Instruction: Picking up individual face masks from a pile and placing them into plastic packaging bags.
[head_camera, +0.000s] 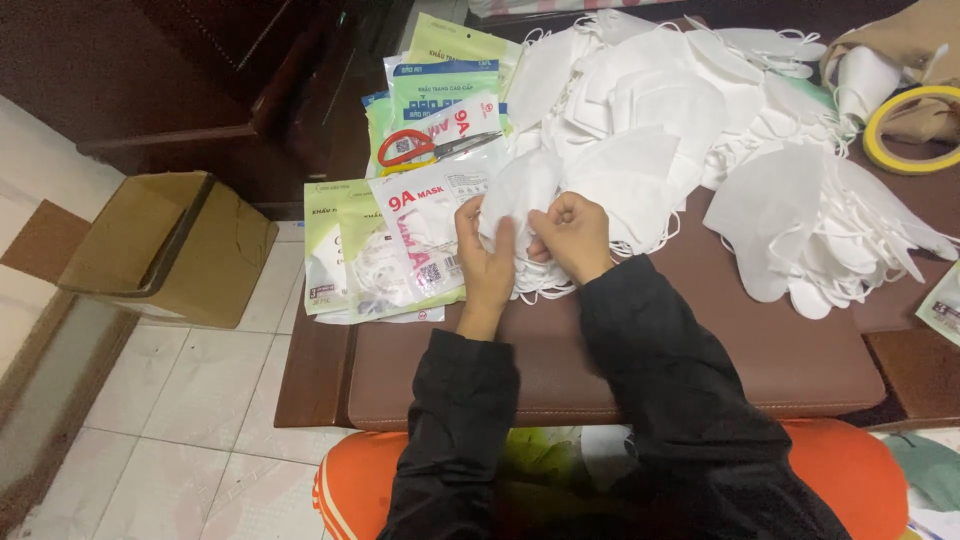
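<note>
Head view: a small stack of white face masks (520, 195) is pinched between both hands above the brown padded desk top (700, 350). The left hand (487, 262) closes around the stack's lower left edge, thumb laid up its front; the right hand (573, 232) is curled shut on the right edge. Both grips are closed on the stack; how many masks it contains cannot be told.

Risks, as judged:
- The thin ear loops hanging under the grip may snag on each other or on the fingers, pulling a mask out of line.
- The masks look soft and slippery; a loose pinch could let the stack fan out or drop.

Appearance: plain white, folded flat, curved outline, soft fabric, loops trailing below.

Just left of the grip lie printed clear mask packets (420, 240); beyond them, red-handled scissors (425, 147). Right of and beyond the grip, loose white mask heaps (800, 215). Far right, a yellow tape roll (912, 130). Far left, on the tiled floor, a cardboard box (165, 245).
</note>
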